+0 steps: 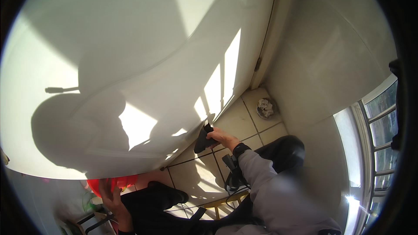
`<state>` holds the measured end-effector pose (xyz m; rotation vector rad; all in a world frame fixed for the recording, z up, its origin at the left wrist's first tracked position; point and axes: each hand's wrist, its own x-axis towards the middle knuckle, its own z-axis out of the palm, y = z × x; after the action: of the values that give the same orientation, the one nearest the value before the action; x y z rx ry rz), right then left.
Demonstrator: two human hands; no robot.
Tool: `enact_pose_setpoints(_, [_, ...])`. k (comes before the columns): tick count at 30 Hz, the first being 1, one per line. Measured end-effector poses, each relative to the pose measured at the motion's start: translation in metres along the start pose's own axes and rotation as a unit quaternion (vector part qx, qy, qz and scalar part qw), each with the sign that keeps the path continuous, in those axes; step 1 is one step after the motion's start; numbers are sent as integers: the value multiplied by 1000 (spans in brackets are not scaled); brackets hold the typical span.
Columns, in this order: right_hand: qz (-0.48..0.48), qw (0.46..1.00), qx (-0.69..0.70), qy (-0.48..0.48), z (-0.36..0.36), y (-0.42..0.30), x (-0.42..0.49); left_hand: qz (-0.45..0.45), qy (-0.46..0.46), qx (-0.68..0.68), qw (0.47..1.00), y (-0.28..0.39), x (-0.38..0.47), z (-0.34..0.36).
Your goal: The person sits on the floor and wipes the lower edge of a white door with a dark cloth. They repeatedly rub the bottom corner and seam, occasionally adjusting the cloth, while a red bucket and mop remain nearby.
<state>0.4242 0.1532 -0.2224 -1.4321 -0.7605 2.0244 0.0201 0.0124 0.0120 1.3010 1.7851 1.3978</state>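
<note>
My right hand [223, 138] grips a dark object [203, 142], possibly a shoe, and holds it above the floor close to a large white panel [156, 91]. A pale patch shows near its upper end. My left hand [113, 200] is at the lower left with thumb and fingers apart. Its fingertips overlap a red plastic item [129, 180], perhaps a basin, partly hidden under the panel's edge; whether they touch it is unclear. Nothing shows between those fingers.
A round container of crumpled paper [265, 108] stands in the corner on the tiled floor [186, 176]. Between my legs is a yellow stool-like frame [217, 207], with a dark cable beside it. A barred window [380, 130] is at the right. A metal-framed item [94, 220] sits lower left.
</note>
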Motion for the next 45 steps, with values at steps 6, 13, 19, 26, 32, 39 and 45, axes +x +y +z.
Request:
enact_pose_setpoints(6, [-100,902,118,404,-154,-42,40,-21,38,38,998,12,-2,7])
enact_pose_setpoints(13, [-177,810,159,536,-263,-26,115,-33,65,140,987,19,-2,14])
enact_pose_setpoints(19, [-198,827,116,512,-291,-12,139,-55,100,159,981,18,7,17])
enact_pose_setpoints(26, [-196,860,253,398,-267,-7,142,-34,111,140,983,23,-1,20])
enact_pose_setpoints(32, [-169,928,132,304,-167,29,123,-64,96,126,985,14,7,16])
enact_pose_setpoints(39, [-3,953,5,304,78,106,143,-34,-4,75,997,28,6,19])
enact_pose_setpoints(45, [23,961,82,-262,265,90,47,-65,-16,51,996,26,4,8])
